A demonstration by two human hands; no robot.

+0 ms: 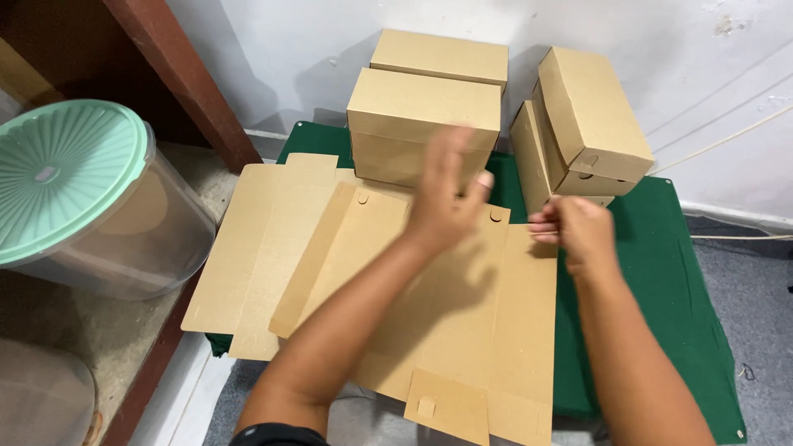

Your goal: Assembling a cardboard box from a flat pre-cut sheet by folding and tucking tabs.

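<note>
Left hand (446,198): your blurred fingers spread open above the flat cardboard blank (429,314).
Right hand (578,230): pinches the blank's far right edge.
Blank: overhangs the green table's (661,281) near edge.
Room: bare cloth right.

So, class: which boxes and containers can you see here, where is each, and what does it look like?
Flat box sheet: on green cloth, tan, unfolded.
Two closed boxes: behind, tan, rectangular.
Leaning boxes: rear right, tan, tilted.
Plastic tub: left shelf, clear, round, mint lid.
</note>
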